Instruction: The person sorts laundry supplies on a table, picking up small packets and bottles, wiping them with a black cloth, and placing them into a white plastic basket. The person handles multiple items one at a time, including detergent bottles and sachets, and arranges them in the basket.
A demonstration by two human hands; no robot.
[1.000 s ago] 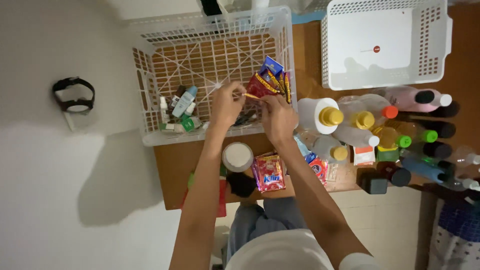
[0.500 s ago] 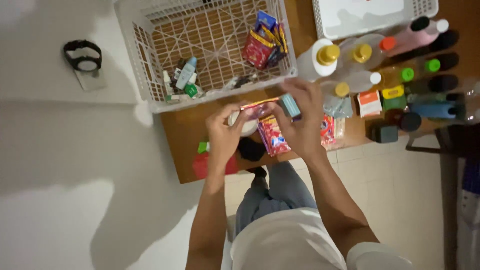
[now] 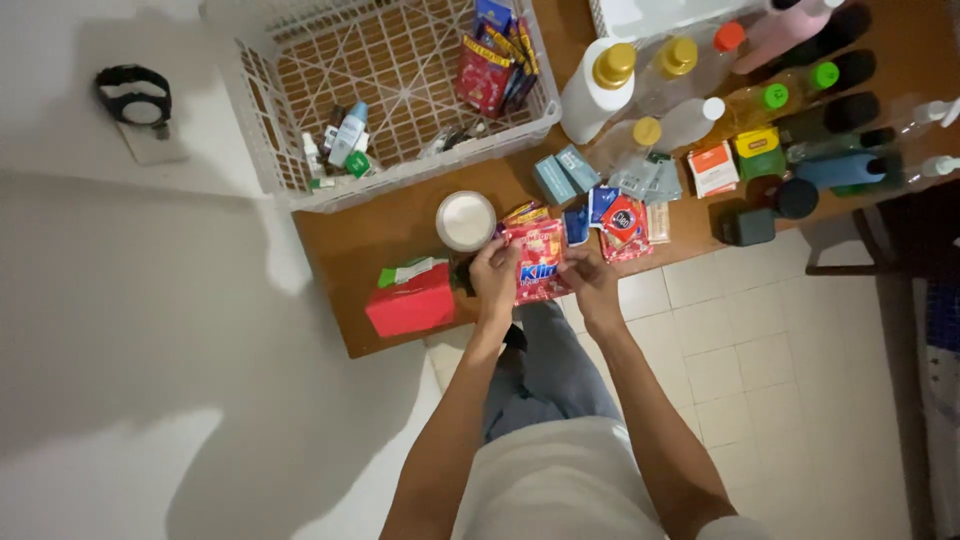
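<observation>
Red sachet pack (image 3: 538, 262) at the table's (image 3: 385, 228) near edge, long axis running away from the person, left hand (image 3: 494, 281) and right hand (image 3: 589, 281) pinching its sides, white round jar (image 3: 466, 220) just beside.

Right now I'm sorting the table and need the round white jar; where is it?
In the head view the round white jar stands on the wooden table, left of the left hand, just below the white basket.

My left hand (image 3: 495, 275) and right hand (image 3: 590, 283) sit close together ahead of me, forearms stretched out, fingers curled in a pinching grip
</observation>
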